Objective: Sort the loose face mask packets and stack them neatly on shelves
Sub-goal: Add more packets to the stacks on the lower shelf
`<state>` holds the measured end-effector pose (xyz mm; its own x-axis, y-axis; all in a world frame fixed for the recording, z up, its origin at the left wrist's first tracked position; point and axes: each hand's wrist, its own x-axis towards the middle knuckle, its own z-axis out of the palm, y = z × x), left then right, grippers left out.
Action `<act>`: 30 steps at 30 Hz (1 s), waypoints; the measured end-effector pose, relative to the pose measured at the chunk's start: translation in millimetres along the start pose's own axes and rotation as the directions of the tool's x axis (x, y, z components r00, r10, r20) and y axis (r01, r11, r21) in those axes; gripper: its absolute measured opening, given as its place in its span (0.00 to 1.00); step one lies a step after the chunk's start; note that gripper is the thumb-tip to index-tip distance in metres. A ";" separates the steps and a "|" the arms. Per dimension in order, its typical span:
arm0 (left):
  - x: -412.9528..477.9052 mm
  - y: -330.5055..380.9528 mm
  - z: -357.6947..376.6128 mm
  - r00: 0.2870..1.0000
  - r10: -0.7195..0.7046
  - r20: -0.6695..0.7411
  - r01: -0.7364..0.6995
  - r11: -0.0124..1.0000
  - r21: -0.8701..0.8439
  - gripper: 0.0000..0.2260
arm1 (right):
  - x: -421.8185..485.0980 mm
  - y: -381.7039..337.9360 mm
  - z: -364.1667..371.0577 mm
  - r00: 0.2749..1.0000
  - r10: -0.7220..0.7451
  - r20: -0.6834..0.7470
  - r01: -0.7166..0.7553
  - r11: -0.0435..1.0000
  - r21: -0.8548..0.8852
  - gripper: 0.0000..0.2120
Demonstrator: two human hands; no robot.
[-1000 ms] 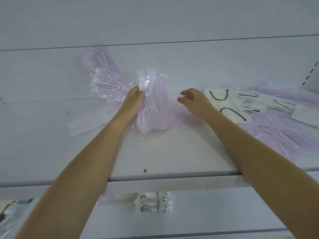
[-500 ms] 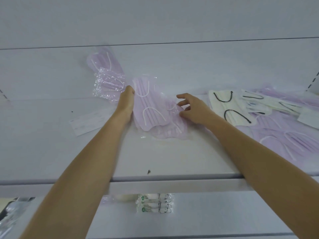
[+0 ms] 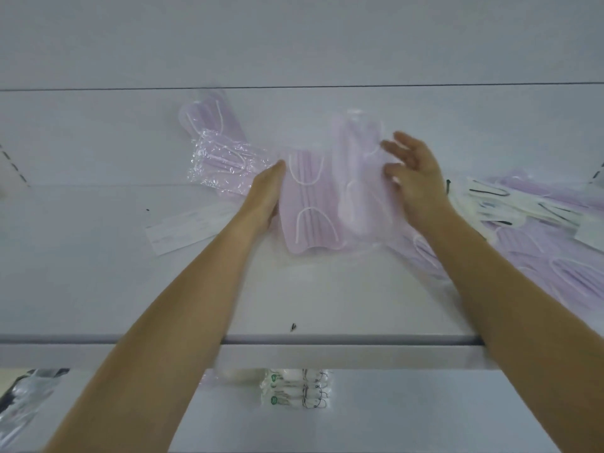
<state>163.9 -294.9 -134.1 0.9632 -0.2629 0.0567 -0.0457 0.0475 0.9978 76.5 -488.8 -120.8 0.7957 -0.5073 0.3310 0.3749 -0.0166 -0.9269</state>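
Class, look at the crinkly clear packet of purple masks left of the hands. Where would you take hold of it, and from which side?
Probably pinch the crinkly packet at its left short end, coming in from the left front. It lies flat on the shelf, that end's film is loose and free, while its right end sits by the left hand.
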 end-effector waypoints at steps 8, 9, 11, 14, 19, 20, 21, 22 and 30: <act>0.2 -12.1 -0.9 0.988 0.139 0.068 -0.146 0.982 0.115 0.22 | -0.3 22.1 12.8 0.964 0.196 0.182 0.032 0.592 -0.805 0.24; 2.0 -12.8 -4.6 0.987 0.161 0.013 -0.161 0.979 0.128 0.29 | 0.8 22.2 6.7 0.948 0.265 0.178 0.062 0.394 -0.917 0.26; 4.1 -13.0 -12.8 0.974 0.219 -0.054 -0.207 0.964 0.167 0.39 | -2.5 18.7 -3.3 0.909 0.405 0.099 0.070 0.085 -0.994 0.30; 6.0 -13.9 -19.7 0.950 0.303 -0.073 -0.279 0.932 0.233 0.41 | -7.9 12.9 -7.4 0.894 0.442 0.077 0.069 0.034 -0.997 0.29; 10.0 -16.7 -18.7 0.944 0.320 -0.083 -0.273 0.896 0.351 0.27 | -7.9 10.0 -4.6 0.819 0.517 0.249 0.177 0.185 -0.967 0.22; 10.2 -16.9 -17.6 0.942 0.324 -0.088 -0.269 0.885 0.379 0.22 | -7.1 9.2 -5.4 0.813 0.517 0.269 0.183 0.211 -0.960 0.23; 9.8 -17.2 -16.7 0.939 0.332 -0.086 -0.273 0.876 0.398 0.19 | -6.7 8.2 -6.6 0.816 0.502 0.286 0.182 0.245 -0.952 0.24; 9.3 -17.5 -16.1 0.938 0.339 -0.078 -0.279 0.868 0.411 0.17 | -6.1 7.0 -8.0 0.823 0.482 0.301 0.173 0.292 -0.941 0.26; 10.2 -19.2 -16.5 0.938 0.333 -0.098 -0.269 0.875 0.402 0.13 | -7.6 7.5 -8.6 0.883 0.356 0.305 0.062 0.556 -0.829 0.26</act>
<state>179.0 -282.6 -153.2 0.9140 -0.1367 0.3819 -0.4054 -0.2756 0.8716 69.2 -492.4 -131.8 0.9814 -0.1913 0.0167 -0.1361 -0.7547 -0.6418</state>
